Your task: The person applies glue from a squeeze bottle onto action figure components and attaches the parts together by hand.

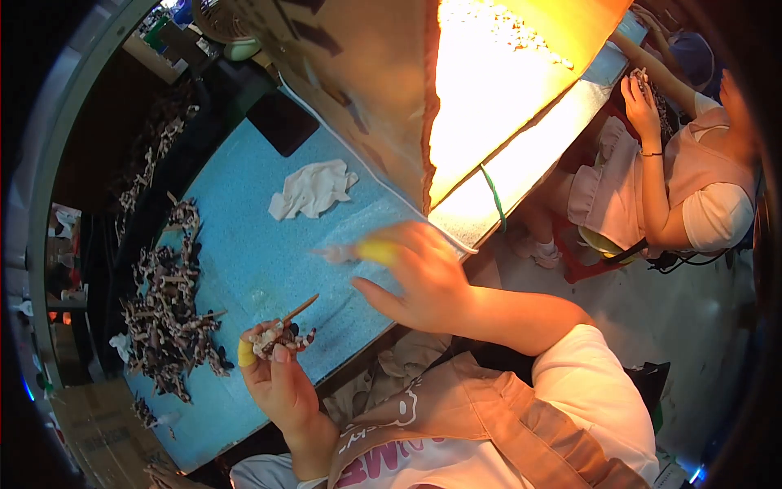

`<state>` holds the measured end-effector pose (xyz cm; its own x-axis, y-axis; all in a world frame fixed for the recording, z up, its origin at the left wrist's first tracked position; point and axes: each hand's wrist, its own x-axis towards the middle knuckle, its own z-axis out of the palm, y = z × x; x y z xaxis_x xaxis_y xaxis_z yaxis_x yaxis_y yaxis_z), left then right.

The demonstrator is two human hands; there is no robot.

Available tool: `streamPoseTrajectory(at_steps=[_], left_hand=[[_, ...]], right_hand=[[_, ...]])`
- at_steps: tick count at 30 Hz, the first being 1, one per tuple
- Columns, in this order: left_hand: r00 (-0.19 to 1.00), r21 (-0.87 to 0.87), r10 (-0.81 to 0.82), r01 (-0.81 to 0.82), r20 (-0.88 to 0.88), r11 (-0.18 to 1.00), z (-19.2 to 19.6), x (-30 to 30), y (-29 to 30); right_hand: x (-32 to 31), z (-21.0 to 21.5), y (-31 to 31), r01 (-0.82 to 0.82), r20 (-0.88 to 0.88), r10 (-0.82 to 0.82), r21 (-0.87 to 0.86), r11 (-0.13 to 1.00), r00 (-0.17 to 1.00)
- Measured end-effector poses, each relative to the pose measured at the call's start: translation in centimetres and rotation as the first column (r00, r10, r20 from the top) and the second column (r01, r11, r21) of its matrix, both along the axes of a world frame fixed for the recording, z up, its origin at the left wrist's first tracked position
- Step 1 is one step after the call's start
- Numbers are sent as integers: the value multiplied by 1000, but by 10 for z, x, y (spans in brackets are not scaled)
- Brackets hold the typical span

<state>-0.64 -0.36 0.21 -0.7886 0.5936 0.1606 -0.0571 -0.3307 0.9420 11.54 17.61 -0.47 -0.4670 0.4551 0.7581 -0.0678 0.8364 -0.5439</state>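
My left hand (285, 391) is closed around a small lumpy brown-and-white piece (273, 342) above the front of the blue work surface (244, 253). A thin pointed wooden stick (300, 308) juts up from that piece. Yellow wrap covers a finger of this hand. To the right, my right hand (423, 273) hovers over the surface, smeared by motion. Its thumb is apart from the fingers, and one finger carries yellow wrap. A pale blur (334, 253) lies at its fingertips; I cannot make out whether that is a held thing.
A heap of similar small pieces (167, 318) lies at the left. Crumpled white tissue (314, 189) and a dark square (282, 122) lie farther back. A large cardboard box (366, 90), brightly lit inside, stands behind my right hand. Another person (684, 179) sits at the right.
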Motion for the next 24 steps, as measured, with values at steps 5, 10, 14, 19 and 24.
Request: streamPoseTrajectory(at_steps=[5, 10, 14, 19, 24], left_hand=[[998, -14, -14, 15, 54, 1000, 5, 0, 0], [998, -2, -53, 54, 41, 999, 10, 7, 9], [999, -8, -33, 33, 40, 999, 11, 10, 9], [998, 10, -33, 32, 52, 999, 13, 8, 7], [992, -14, -5, 7, 123, 1000, 13, 11, 11]], right_hand=[[8, 16, 92, 245, -205, -208, 175, 954, 956], [-23, 14, 175, 451, 611, -342, -27, 892, 714], [-20, 10, 185, 408, 550, -320, -42, 912, 771], [-3, 6, 193, 353, 503, -282, -51, 934, 817], [18, -7, 189, 228, 495, -182, -33, 973, 850]])
